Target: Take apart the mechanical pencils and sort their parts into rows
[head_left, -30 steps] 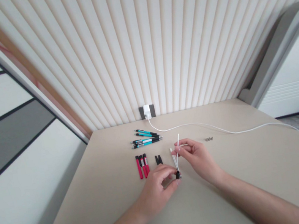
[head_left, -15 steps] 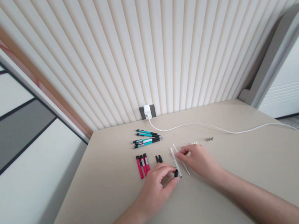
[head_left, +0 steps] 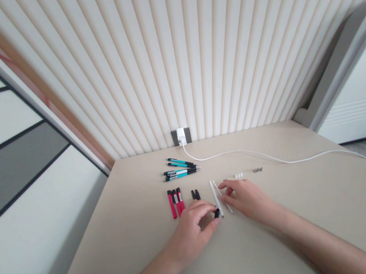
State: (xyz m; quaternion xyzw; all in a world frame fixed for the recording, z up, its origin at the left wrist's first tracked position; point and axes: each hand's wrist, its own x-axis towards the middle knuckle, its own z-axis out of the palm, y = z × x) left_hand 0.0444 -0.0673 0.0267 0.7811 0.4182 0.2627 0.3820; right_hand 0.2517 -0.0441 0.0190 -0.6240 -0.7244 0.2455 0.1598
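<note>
Left hand (head_left: 194,224): thumb and fingertips pinch a short black pen part (head_left: 217,213) beside a close pair of white refills (head_left: 216,199). Right hand (head_left: 246,196): thumb and forefinger stand parted at a slanting single refill (head_left: 230,209), contact unclear; three red barrels (head_left: 172,205) lie farther left, blue pens (head_left: 180,173) beyond.

Passage lies over the near tabletop (head_left: 240,259); beyond, white rods (head_left: 216,199) probably obstruct.
</note>
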